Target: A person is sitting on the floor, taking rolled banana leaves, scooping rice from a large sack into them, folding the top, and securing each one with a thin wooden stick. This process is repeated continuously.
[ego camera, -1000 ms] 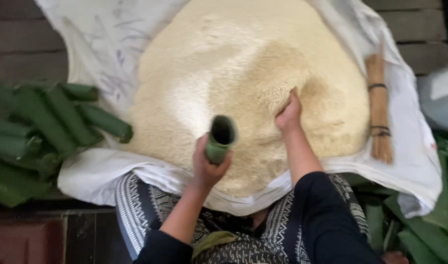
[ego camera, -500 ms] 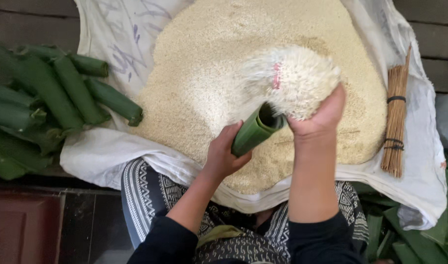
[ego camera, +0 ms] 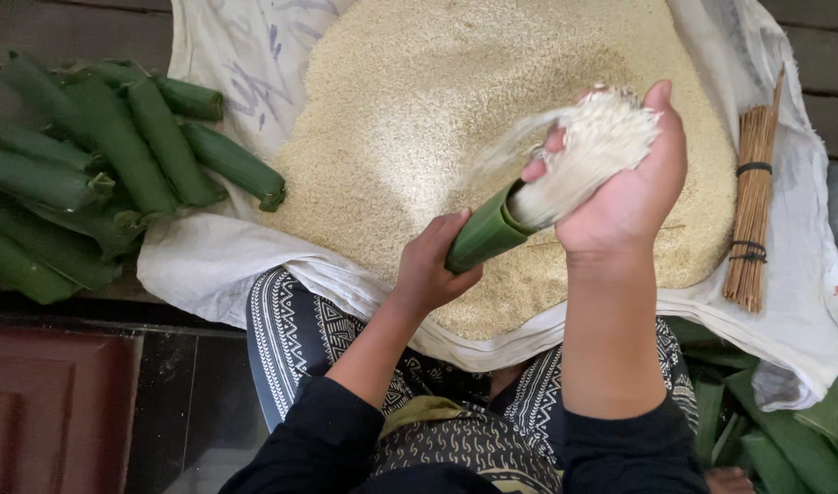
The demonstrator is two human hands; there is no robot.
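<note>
White rice grains fill the cupped right hand, which has risen from the heap in the last second and now sits in the centre right of the frame, tipped over the mouth of a green leaf tube. A second ago that hand was pressed down into the pile; half a second ago it was lifting a scoop; now grains stream out of it, blurred, so the scoop has reached the tube and is running toward its opening. Its fingers are curled together around the rice, thumb raised at the top. The left hand, just below and left of centre, has its fingers clamped round the tube's lower end, holding it slanted up to the right, where earlier it stood nearly upright. Behind both lies the rice heap on a white cloth. Rolled green tubes lie stacked at the upper left, and a bundle of thin sticks lies at the right edge.
</note>
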